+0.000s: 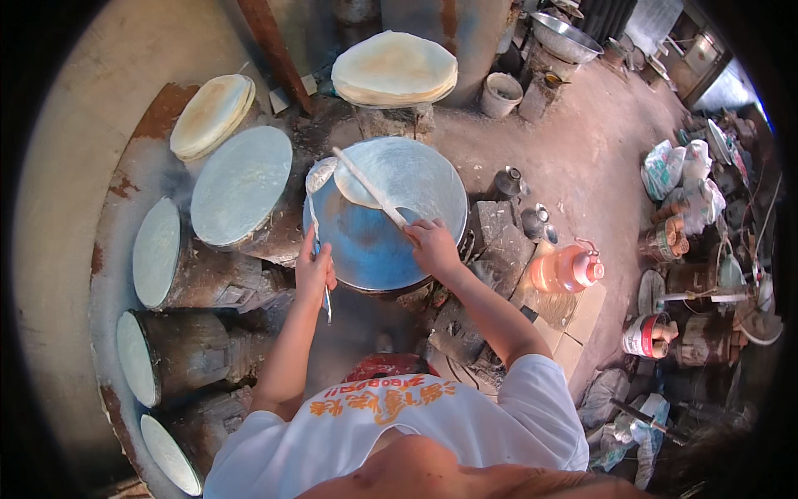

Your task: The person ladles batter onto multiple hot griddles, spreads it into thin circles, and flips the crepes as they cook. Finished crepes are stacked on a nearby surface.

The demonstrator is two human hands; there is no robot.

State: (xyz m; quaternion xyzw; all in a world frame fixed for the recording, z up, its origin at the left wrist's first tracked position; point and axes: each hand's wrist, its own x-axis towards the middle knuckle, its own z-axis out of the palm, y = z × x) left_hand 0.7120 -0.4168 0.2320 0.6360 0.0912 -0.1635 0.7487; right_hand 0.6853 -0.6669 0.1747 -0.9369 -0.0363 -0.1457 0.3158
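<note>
In front of me is a large round metal griddle [366, 249], bluish and shiny on its near side. A pale, wet-looking layer of batter [432, 170] covers its far and right part. My right hand [434, 248] is closed round the near end of a pale wooden stick [366, 181], which slants across the griddle to the far left. My left hand [314, 270] grips the thin handle of a ladle [321, 175]. The ladle's bowl, coated whitish, is at the griddle's upper left edge.
Several more round griddles [156, 254] on drum-like stoves curve along my left, with pale sheets on top. Stacks of thin flatbreads [395, 66] stand beyond and at the far left [212, 116]. A pink jug [568, 268] and bricks [503, 241] are at right; bags [686, 175] lie farther off.
</note>
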